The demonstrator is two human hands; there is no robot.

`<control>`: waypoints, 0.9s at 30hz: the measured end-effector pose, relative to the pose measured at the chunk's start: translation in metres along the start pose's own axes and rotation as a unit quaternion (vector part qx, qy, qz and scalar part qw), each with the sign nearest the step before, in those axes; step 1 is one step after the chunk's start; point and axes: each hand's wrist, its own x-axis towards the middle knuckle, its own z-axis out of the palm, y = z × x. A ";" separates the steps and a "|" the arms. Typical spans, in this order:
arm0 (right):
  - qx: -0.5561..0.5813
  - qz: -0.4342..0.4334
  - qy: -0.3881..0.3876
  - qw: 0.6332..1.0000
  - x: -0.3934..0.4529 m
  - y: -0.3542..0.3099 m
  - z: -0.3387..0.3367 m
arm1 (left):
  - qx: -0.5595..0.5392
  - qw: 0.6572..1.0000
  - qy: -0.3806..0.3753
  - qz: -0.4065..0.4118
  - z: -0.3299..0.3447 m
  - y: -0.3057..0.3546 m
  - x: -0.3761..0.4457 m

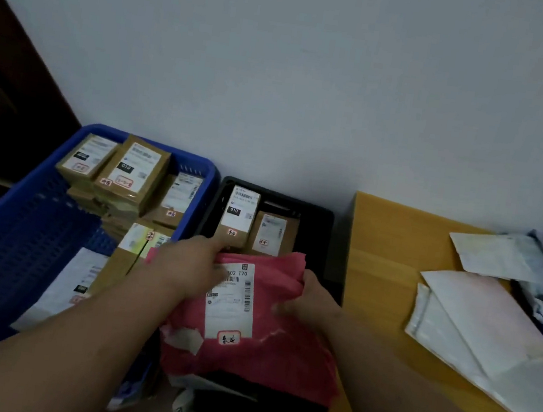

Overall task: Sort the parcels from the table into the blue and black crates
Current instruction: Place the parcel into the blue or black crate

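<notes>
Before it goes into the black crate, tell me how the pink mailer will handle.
Probably floppy: the pink mailer is a wrinkled plastic bag that creases where the right hand grips its edge. Likely light for its size, since it looks thin. Its film may be slippery, so holding it with the left hand too seems wise.

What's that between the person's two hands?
A pink mailing bag with a white label, held over the black crate by the left hand and right hand, in the head view.
</notes>
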 end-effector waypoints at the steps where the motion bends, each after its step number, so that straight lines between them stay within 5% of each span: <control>1: 0.020 0.011 0.006 1.000 0.008 -0.003 0.005 | -0.010 1.000 0.003 -0.014 0.003 -0.013 0.011; 12: 0.091 0.133 0.053 0.986 0.090 0.020 0.053 | -0.010 0.998 -0.070 -0.001 0.079 -0.074 0.096; 20: 0.067 0.207 0.002 0.976 0.153 0.055 0.090 | 0.061 0.994 -0.086 0.023 0.142 -0.075 0.112; 27: 0.086 0.239 -0.021 0.967 0.194 0.087 0.112 | 0.052 0.979 -0.197 -0.003 0.197 -0.084 0.132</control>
